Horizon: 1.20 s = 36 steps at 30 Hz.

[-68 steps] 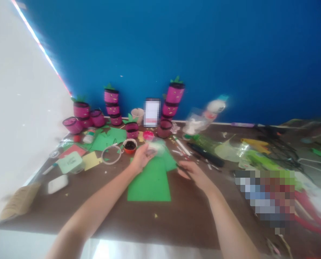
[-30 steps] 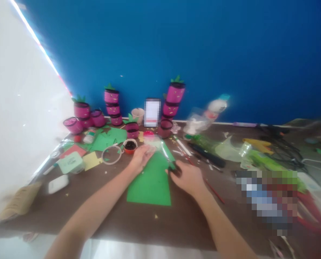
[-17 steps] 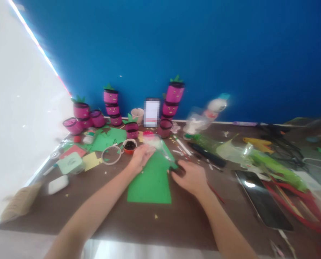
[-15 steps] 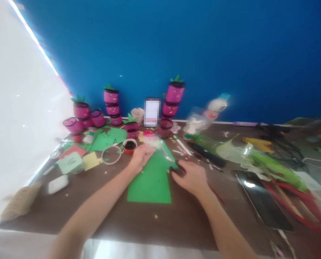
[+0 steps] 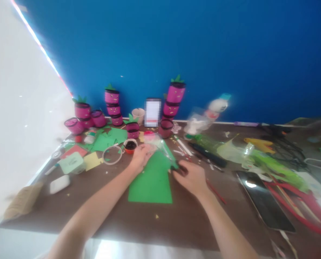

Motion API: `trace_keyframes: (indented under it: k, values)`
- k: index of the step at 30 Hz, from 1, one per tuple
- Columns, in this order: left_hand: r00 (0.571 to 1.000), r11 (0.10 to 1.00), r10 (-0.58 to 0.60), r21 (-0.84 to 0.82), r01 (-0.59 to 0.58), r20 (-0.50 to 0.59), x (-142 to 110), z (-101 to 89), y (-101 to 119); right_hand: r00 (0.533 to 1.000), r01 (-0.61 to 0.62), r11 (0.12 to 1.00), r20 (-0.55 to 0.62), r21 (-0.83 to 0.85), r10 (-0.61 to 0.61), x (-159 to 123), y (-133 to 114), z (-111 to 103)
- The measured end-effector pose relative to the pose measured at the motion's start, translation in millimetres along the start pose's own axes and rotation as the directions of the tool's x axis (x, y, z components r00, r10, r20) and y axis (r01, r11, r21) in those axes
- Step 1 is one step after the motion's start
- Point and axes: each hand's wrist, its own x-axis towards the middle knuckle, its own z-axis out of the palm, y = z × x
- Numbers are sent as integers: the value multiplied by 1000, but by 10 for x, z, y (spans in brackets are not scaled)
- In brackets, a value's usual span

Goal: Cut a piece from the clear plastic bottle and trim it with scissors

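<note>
Green paper [image 5: 151,180] lies flat at the centre of the frame on a dark brown table [image 5: 182,219], its near edge square and its far end narrowing toward the wall. The left hand [image 5: 141,157] presses on the sheet's upper left part, fingers bent over a clear, crumpled piece whose hold cannot be told through the blur. The right hand [image 5: 193,175] rests at the sheet's right edge, closed around the dark handles of scissors [image 5: 178,167].

A deep blue wall [image 5: 203,46] fills the upper frame, with a white wall [image 5: 12,118] at the left. Pink paper pots [image 5: 175,94] with green tops stand stacked along the table's far edge. A small red cup [image 5: 130,145] sits just left of the left hand. A dark phone [image 5: 265,201] lies at the lower right, beside green and red scraps.
</note>
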Motion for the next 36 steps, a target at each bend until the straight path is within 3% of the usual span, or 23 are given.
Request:
trace_keyframes:
  k: [8, 15, 28, 36]
  values:
    - [998, 1000, -8, -19, 9, 68, 22, -73, -52, 995, 27, 997, -95, -66, -34, 9, 14, -30]
    - [996, 1000, -25, -11, 26, 87, -20, -64, -26, 1000, -9, 1000, -8, -17, 9, 25, 44, -46]
    - [996, 999, -34, 16, 32, 86, -25, -63, -28, 999, -36, 998, -30, -60, 34, 14, 49, -41]
    - [996, 1000, -14, 14, 13, 85, 0, -92, -45, 995, -62, 998, 77, -24, 64, 19, 6, -40]
